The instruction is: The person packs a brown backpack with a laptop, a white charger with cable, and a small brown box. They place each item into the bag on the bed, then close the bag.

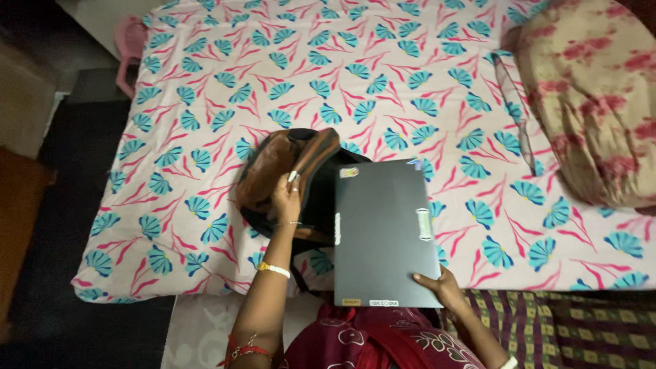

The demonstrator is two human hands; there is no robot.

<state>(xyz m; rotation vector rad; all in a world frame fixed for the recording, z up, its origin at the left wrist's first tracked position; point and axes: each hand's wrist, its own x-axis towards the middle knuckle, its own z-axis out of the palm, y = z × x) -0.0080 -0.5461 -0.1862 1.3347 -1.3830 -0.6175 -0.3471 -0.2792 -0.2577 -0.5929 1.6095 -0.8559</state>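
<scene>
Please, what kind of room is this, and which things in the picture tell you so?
Most likely a bedroom in a home. A bed with a floral sheet fills the view, a pillow lies at its right side, and the person's hands rest on a brown backpack and a dark laptop on it.

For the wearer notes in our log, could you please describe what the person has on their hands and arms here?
Both forearms are bare, with no sleeves reaching them. The left hand has pale painted nails and a thin chain bracelet at the wrist; further up that arm sit a yellow and white bangle and red bangles near the elbow. The right hand shows no rings; a white band sits at the frame's edge.
</scene>
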